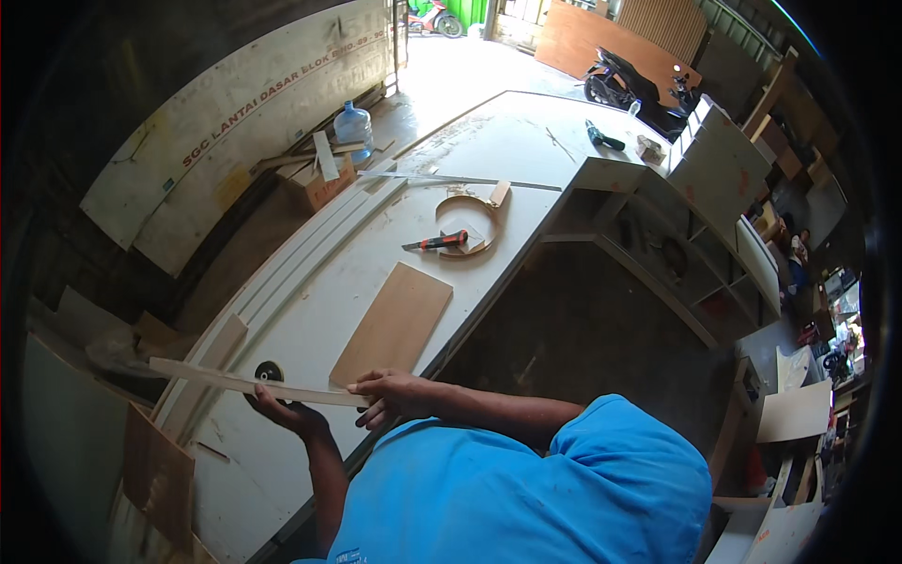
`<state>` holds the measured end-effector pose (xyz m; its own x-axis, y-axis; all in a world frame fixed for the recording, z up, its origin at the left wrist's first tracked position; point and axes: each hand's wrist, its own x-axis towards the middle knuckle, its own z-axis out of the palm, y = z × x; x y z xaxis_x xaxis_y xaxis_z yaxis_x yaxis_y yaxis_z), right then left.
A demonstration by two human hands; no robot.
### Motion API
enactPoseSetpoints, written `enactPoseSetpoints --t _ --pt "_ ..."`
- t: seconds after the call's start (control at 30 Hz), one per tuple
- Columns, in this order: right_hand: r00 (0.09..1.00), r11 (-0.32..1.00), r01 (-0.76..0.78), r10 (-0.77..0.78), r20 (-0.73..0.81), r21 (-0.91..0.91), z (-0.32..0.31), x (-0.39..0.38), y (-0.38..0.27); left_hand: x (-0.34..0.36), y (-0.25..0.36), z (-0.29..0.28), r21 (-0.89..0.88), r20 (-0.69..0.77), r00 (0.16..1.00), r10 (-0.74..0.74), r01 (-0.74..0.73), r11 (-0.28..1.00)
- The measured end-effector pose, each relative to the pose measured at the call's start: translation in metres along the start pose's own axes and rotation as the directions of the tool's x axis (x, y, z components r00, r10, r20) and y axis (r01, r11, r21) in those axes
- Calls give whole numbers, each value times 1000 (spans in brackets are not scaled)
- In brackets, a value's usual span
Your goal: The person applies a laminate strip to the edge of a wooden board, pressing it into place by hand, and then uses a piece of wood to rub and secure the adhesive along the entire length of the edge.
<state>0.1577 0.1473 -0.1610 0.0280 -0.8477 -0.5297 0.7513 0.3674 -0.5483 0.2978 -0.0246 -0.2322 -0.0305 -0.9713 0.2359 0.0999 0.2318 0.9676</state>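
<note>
Between both hands — the left hand [282, 409] closed around its middle, the right hand [390, 393] pinching its near end — a thin wooden strip [249, 383] hangs just above the tabletop [310, 310], apparently unfixed yet, a brown panel [393, 324] lying just beyond them.

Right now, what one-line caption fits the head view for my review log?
Both hands, left hand and right hand, hold a thin wooden strip over a white workbench, beside a brown board.
</note>
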Motion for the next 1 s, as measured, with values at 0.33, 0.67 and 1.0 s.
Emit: enactPoseSetpoints --t 0.33,0.67,1.0 --pt "928 907 336 -365 -77 -255 -112 -8 -56 -9 80 -1 -537 -14 812 -583 486 690" --pt "937 820 185 -314 -155 -542 -230 -12 -83 -113 -52 -23 -139 424 328 -845 945 297" --pt "822 624 41 -465 -329 -780 -369 78 -114 -196 -47 -67 11 366 406 -838 898 440"
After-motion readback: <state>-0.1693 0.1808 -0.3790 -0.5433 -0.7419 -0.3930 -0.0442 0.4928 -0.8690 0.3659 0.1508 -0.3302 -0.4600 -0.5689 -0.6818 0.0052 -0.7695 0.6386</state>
